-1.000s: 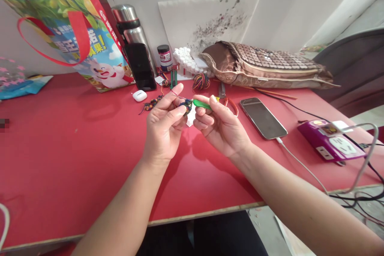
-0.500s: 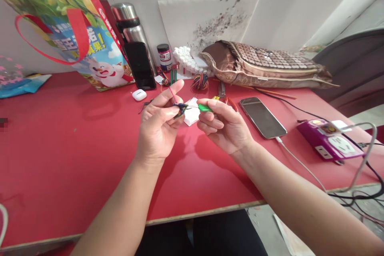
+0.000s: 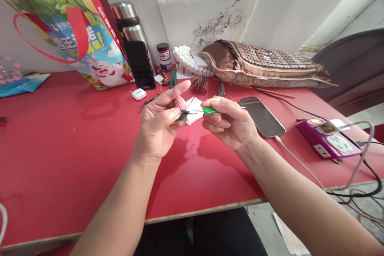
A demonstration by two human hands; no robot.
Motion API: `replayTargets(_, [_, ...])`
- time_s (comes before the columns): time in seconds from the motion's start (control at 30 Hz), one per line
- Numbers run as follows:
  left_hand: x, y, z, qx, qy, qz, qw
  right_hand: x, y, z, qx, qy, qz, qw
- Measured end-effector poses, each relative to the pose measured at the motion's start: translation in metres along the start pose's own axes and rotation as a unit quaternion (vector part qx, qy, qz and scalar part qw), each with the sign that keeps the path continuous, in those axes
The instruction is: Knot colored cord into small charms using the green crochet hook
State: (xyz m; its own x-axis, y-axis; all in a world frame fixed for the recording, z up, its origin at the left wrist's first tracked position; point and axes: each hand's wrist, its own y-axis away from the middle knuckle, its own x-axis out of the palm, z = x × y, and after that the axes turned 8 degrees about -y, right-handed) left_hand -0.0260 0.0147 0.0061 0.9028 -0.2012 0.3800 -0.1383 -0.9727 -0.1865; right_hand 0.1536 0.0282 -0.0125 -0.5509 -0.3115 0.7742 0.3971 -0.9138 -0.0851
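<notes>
My left hand [image 3: 160, 122] pinches a small multicoloured knotted cord piece [image 3: 183, 115] between thumb and fingers, with a pink strand [image 3: 177, 97] running up over the raised index finger. My right hand [image 3: 231, 122] is closed on a green-handled hook tool [image 3: 209, 110] whose thin metal tip points at the knotted piece. Both hands hover above the red table [image 3: 75, 144]. A white scrap of paper [image 3: 194, 109] lies under them.
A phone [image 3: 262, 116] on a white cable lies right of my hands, with a purple power strip [image 3: 328, 142] beyond. Behind stand a printed bag [image 3: 75, 36], steel flask [image 3: 129, 22], dark phone [image 3: 139, 64], earbud case [image 3: 139, 94], small jar [image 3: 163, 56], thread bundle [image 3: 199, 83] and brown pouch [image 3: 264, 66].
My right hand has drawn the green tool back to the right, away from the knotted piece. The gap between the hands has widened, and the pink strand now shows over my left index finger.
</notes>
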Motion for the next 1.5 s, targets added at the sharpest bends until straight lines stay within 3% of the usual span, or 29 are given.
replayTargets(0.5, [0.003,0.003,-0.004,-0.025,-0.025,0.001,0.999,0.002,0.003,0.006,-0.042,0.045,-0.040,0.997])
replayTargets(1.33, [0.001,-0.003,0.003,-0.035,-0.008,-0.091,0.995,0.006,0.002,-0.007,-0.075,0.041,-0.069,0.994])
replayTargets(1.5, [0.004,-0.002,0.003,0.002,-0.035,-0.136,0.990,0.008,0.004,-0.010,-0.099,0.070,-0.075,0.990])
